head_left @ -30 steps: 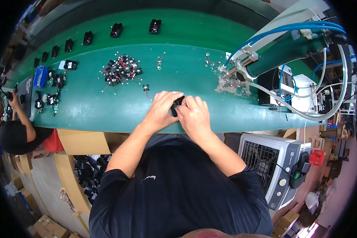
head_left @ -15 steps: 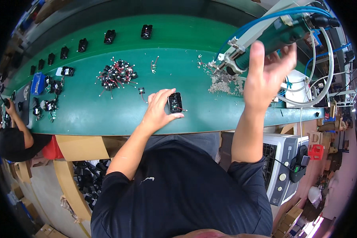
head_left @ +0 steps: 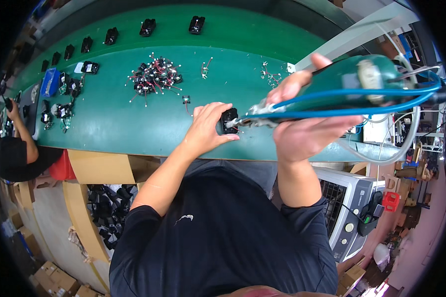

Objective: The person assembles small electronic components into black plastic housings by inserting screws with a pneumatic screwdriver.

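Note:
My left hand (head_left: 204,127) is curved round a small black plastic housing (head_left: 227,115) near the bench's front edge, thumb at its near end and fingers at its far end. My right hand (head_left: 302,140) is wrapped around a green electric screwdriver (head_left: 334,79) with blue hoses, which lies tilted across the palm. The metal nose of the screwdriver reaches over the housing and covers part of it; whether the bit touches a screw cannot be made out. Just left of the housing lies a small board with a red wire (head_left: 186,100).
A heap of wired black parts (head_left: 156,76) lies mid-bench, with loose red leads (head_left: 206,68) beside it. Black housings (head_left: 147,27) line the far green strip. A blue bin (head_left: 50,82) and a co-worker (head_left: 16,161) are at left. A hose (head_left: 412,129) hangs at right.
My right hand has closed on the screwdriver and pulled it left and down, so its nose is now over the housing. My left hand keeps hold of the housing.

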Demonstrator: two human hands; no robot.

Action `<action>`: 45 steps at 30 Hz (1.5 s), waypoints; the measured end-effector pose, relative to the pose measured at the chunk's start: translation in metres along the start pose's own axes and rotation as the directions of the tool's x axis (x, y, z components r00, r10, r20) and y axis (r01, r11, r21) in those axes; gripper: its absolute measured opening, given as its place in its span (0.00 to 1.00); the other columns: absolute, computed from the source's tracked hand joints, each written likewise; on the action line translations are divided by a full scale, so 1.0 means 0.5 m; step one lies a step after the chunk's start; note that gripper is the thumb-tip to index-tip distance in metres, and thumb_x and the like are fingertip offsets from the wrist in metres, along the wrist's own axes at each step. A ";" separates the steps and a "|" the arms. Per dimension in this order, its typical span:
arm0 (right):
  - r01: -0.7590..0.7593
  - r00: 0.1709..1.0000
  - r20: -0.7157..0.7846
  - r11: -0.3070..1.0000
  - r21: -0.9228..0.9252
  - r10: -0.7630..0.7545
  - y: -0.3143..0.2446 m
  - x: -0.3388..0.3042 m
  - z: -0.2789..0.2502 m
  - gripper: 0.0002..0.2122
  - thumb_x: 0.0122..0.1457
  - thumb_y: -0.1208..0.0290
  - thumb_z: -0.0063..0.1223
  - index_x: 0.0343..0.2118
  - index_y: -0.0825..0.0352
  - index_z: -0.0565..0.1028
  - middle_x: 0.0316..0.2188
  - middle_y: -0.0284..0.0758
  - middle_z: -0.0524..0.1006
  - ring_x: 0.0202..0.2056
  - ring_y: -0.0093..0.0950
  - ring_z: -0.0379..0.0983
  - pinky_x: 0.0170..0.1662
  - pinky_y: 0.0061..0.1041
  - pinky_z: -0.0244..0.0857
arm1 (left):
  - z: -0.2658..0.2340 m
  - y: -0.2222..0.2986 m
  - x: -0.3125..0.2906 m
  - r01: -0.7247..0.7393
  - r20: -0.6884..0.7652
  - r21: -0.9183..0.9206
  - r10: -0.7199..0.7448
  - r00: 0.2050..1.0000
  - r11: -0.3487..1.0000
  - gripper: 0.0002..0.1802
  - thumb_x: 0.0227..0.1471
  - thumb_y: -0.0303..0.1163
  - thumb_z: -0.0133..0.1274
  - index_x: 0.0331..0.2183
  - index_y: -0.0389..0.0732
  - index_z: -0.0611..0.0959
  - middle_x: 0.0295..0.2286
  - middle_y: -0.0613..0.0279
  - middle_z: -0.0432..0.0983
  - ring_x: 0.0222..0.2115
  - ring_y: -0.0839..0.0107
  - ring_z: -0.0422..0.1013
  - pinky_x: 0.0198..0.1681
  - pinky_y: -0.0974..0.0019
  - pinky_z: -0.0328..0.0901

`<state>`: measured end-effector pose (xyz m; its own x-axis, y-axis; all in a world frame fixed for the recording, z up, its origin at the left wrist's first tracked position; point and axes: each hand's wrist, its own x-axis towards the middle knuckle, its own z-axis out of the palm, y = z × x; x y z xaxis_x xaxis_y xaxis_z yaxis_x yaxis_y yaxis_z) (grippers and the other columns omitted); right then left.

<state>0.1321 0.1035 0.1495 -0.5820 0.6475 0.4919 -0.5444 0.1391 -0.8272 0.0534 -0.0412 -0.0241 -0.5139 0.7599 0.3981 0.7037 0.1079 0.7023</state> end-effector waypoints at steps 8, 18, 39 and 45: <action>-0.087 0.996 0.017 0.996 -0.007 0.087 0.061 -0.057 -0.012 0.53 0.54 0.19 0.31 0.58 0.75 0.64 0.24 0.37 0.73 0.23 0.28 0.73 0.29 0.25 0.72 | -0.002 0.006 0.001 0.008 0.000 -0.024 -0.008 1.000 1.000 0.50 0.32 0.49 0.76 0.56 0.42 0.75 0.49 0.54 0.74 0.53 0.57 0.69 0.54 0.55 0.57; -0.109 0.993 -0.047 0.994 0.030 0.111 0.079 -0.062 -0.013 0.53 0.51 0.17 0.32 0.55 0.74 0.65 0.23 0.37 0.72 0.24 0.27 0.72 0.30 0.24 0.71 | -0.001 0.006 0.004 0.012 -0.002 -0.016 -0.012 1.000 1.000 0.49 0.31 0.48 0.76 0.55 0.42 0.76 0.48 0.53 0.75 0.53 0.56 0.70 0.54 0.55 0.58; -0.070 0.990 0.135 0.948 0.312 0.029 -0.001 0.006 -0.007 0.52 0.55 0.19 0.30 0.57 0.74 0.65 0.24 0.36 0.73 0.25 0.28 0.73 0.28 0.28 0.71 | 0.000 0.003 0.000 -0.014 -0.013 -0.018 0.013 1.000 1.000 0.49 0.31 0.48 0.76 0.55 0.43 0.76 0.48 0.56 0.75 0.52 0.58 0.70 0.54 0.56 0.57; -0.113 0.994 0.009 0.993 0.034 0.113 0.079 -0.037 0.015 0.51 0.54 0.18 0.25 0.53 0.73 0.66 0.22 0.36 0.71 0.22 0.25 0.70 0.28 0.23 0.69 | -0.004 0.009 0.004 -0.009 -0.004 -0.020 0.009 1.000 1.000 0.48 0.31 0.48 0.76 0.55 0.43 0.76 0.48 0.58 0.76 0.51 0.59 0.70 0.53 0.56 0.57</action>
<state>0.1169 0.0914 0.1094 -0.6452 0.6521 0.3981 -0.4957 0.0392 -0.8676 0.0546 -0.0406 -0.0187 -0.5096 0.7584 0.4063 0.6982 0.0885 0.7105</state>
